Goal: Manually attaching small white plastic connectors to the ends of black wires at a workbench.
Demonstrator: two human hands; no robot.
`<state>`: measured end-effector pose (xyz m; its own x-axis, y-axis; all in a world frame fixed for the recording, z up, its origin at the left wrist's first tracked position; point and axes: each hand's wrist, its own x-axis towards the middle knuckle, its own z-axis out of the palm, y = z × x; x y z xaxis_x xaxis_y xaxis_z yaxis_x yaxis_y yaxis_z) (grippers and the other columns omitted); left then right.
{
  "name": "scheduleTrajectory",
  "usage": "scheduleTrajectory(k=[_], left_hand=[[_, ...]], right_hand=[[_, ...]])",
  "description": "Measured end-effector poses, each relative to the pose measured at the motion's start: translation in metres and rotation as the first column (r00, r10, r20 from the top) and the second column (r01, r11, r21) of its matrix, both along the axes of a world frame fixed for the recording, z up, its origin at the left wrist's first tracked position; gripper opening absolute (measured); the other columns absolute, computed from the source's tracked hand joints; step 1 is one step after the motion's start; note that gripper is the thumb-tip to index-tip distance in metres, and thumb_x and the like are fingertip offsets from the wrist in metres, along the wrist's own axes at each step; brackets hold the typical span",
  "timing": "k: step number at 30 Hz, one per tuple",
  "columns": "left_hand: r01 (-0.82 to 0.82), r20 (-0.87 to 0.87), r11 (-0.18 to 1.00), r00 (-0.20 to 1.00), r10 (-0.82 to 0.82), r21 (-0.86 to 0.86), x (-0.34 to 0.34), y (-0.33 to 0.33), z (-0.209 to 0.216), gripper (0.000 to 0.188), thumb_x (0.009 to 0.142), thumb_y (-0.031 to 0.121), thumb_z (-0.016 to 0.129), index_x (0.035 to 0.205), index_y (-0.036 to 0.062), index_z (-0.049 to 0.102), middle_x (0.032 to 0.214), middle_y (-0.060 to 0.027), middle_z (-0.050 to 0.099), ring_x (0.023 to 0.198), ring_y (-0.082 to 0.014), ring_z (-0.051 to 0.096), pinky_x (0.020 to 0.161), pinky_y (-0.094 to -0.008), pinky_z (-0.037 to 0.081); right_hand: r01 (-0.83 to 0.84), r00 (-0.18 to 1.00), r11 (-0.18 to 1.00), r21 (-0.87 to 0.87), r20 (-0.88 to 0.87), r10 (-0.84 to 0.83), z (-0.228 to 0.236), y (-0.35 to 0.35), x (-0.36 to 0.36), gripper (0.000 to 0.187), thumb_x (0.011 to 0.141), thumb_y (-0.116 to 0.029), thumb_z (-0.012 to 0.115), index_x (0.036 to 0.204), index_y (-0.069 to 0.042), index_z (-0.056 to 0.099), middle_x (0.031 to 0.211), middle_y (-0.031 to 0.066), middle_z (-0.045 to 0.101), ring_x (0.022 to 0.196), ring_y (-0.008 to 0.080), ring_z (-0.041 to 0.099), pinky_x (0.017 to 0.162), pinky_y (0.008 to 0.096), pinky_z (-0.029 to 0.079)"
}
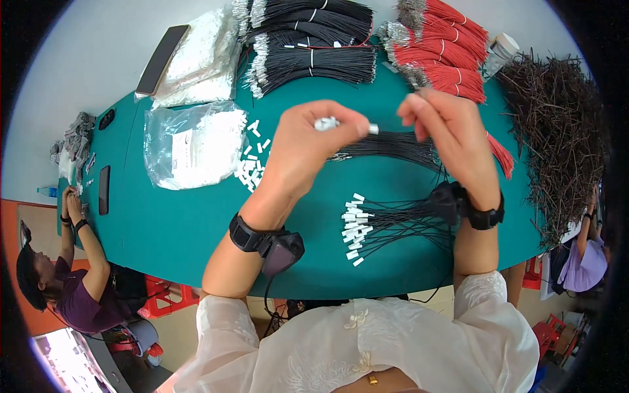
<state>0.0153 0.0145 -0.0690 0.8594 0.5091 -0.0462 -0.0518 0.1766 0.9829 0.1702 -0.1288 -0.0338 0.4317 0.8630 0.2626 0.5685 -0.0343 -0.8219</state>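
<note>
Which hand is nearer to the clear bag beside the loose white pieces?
Left. The left hand is right of the clear bag, past the white pieces; the right hand is farther right, near red wire bundles.

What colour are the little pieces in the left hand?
The little pieces are white; head view.

Left of the white-tipped wires you have a broad bare stretch of green tabletop, though your left forearm crosses above it. A narrower bare band runs on the near side of those wires. Just beyond them a black wire bundle blocks you, your left hand and right hand raised near its ends; farther beyond lie tied black bundles and red bundles. Beyond and left, loose white pieces and a clear bag obstruct you. Well right, a tangled dark heap bars your passage.
</note>
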Motion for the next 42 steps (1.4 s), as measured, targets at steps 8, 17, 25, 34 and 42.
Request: scheduleTrajectory(k=[8, 17, 25, 34, 42], left_hand=[[0.332, -0.166, 0.889, 0.942, -0.293, 0.316, -0.003, -0.006, 0.001, 0.014, 0.08, 0.015, 0.075, 0.087, 0.0038, 0.071, 0.076, 0.0016, 0.065, 0.063, -0.0017, 0.048, 0.055, -0.0182, 0.034], [-0.129, 0.006, 0.951, 0.991, 0.133, 0.28, -0.009, 0.005, 0.017, 0.01, 0.083, 0.013, 0.072, 0.086, 0.004, 0.07, 0.074, 0.0052, 0.061, 0.058, 0.0, 0.043, 0.049, -0.0173, 0.028], [-0.102, -0.001, 0.99, 0.995, 0.103, 0.098, -0.005, 0.002, 0.01, 0.014, 0.082, 0.013, 0.072, 0.087, 0.0004, 0.07, 0.08, 0.0001, 0.065, 0.072, -0.0043, 0.055, 0.062, -0.0187, 0.042], [-0.102, 0.013, 0.994, 0.995, 0.102, 0.035, -0.005, -0.001, 0.012, 0.013, 0.081, 0.012, 0.073, 0.087, 0.0006, 0.07, 0.081, -0.0005, 0.065, 0.073, -0.0041, 0.055, 0.062, -0.0182, 0.042], [-0.107, 0.037, 0.99, 0.994, 0.104, 0.089, -0.006, -0.003, 0.012, 0.014, 0.082, 0.013, 0.072, 0.087, -0.0001, 0.069, 0.076, 0.0011, 0.063, 0.068, -0.0041, 0.052, 0.06, -0.0194, 0.041]], right_hand=[[-0.036, 0.938, 0.999, 0.007, 0.344, 0.032, 0.006, -0.007, -0.001, 0.023, 0.093, -0.017, 0.057, 0.084, 0.004, 0.06, 0.066, 0.0196, 0.054, 0.056, 0.035, 0.051, 0.052, 0.0374, 0.039], [-0.117, 0.967, 0.978, -0.171, 0.206, 0.152, 0.005, 0.0, -0.012, 0.013, 0.09, -0.01, 0.061, 0.088, 0.002, 0.064, 0.063, 0.0044, 0.05, 0.052, 0.0104, 0.04, 0.049, 0.026, 0.031], [-0.025, 0.997, 0.997, 0.068, -0.076, 0.03, -0.001, 0.006, -0.021, 0.009, 0.083, -0.005, 0.069, 0.088, 0.001, 0.065, 0.064, -0.0071, 0.041, 0.056, 0.0018, 0.033, 0.05, 0.0201, 0.024], [-0.021, 0.979, 0.997, 0.077, -0.198, 0.036, -0.001, 0.006, -0.019, 0.008, 0.084, -0.004, 0.069, 0.088, 0.002, 0.065, 0.069, -0.0057, 0.053, 0.061, 0.0003, 0.043, 0.053, 0.0173, 0.031], [-0.05, 0.965, 0.998, 0.045, -0.256, 0.06, -0.005, 0.007, -0.013, 0.007, 0.084, -0.002, 0.068, 0.088, 0.003, 0.065, 0.077, -0.0032, 0.06, 0.069, 0.0003, 0.05, 0.06, 0.0152, 0.038]])
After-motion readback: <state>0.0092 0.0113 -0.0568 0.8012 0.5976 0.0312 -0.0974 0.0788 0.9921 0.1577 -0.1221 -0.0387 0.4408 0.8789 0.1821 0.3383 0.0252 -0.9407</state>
